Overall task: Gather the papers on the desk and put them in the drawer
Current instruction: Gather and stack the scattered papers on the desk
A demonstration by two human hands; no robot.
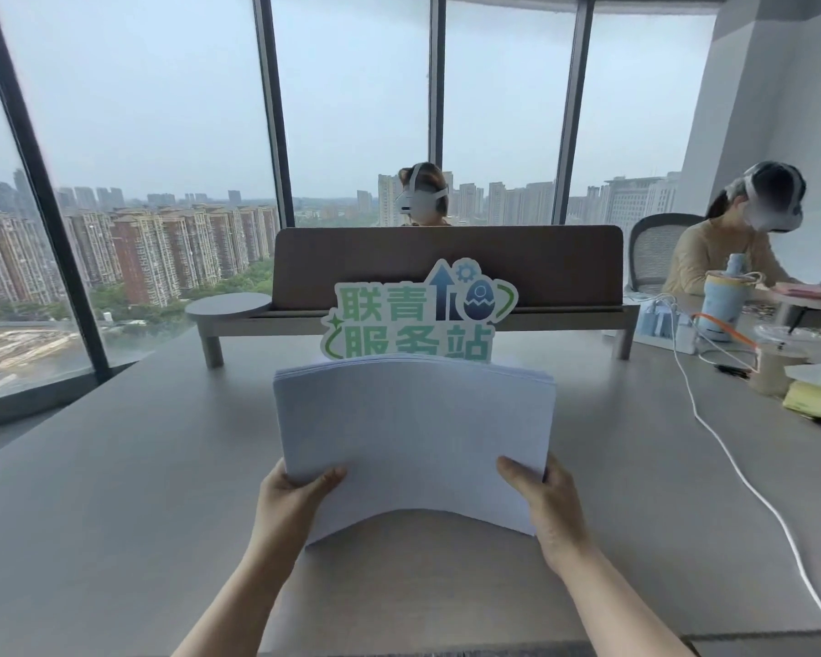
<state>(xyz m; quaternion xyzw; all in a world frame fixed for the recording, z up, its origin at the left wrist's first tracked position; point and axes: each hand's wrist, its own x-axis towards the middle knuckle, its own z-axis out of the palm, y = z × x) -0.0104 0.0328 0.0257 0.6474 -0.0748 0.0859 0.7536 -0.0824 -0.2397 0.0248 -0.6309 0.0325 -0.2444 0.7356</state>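
A thick stack of white papers (pixel 413 429) is lifted off the grey desk (pixel 115 490), bowed upward in the middle. My left hand (pixel 288 497) grips its lower left edge, thumb on top. My right hand (pixel 548 502) grips the lower right edge the same way. No drawer is in view.
A green and white cut-out sign (pixel 418 315) stands right behind the papers, in front of a brown divider shelf (pixel 446 277). A white cable (pixel 731 462) crosses the desk on the right, near a bottle (pixel 723 301), a cup (pixel 773 362) and tissues (pixel 818 395). Two people sit beyond.
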